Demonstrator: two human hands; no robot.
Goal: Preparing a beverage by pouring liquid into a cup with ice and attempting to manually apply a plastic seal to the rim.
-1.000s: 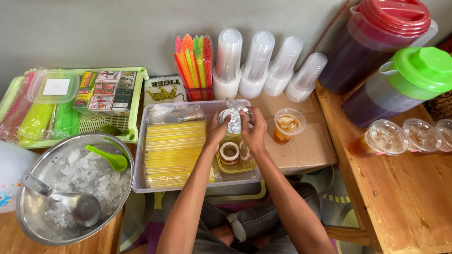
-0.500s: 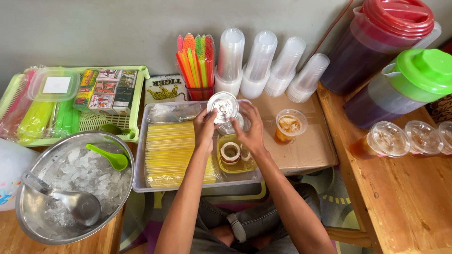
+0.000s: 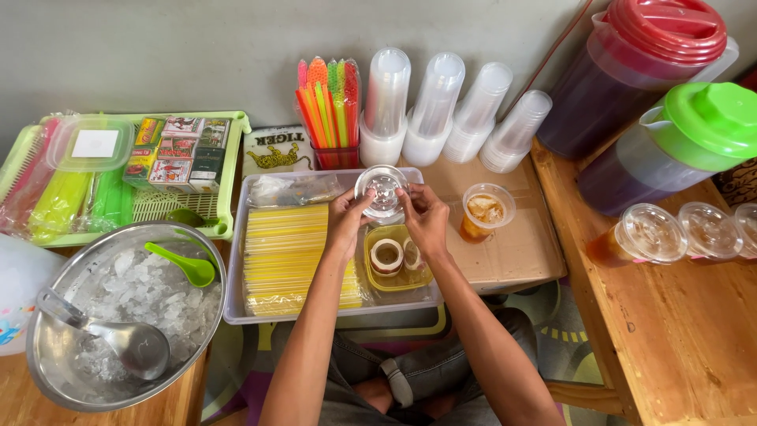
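We're holding a clear plastic lid (image 3: 382,189) w/ both hands, up over the back of the clear tray (image 3: 236,300). Our left hand (image 3: 347,221) is pinching its left edge, fingers curled close. Our right hand (image 3: 426,219) is pinching the right edge, same way. Under the hands, a small yellow box (image 3: 398,276) w/ tape rolls is sitting in the tray, next to yellow straws (image 3: 288,252). An open cup of brown drink (image 3: 484,211) is sitting just right of us on cardboard.
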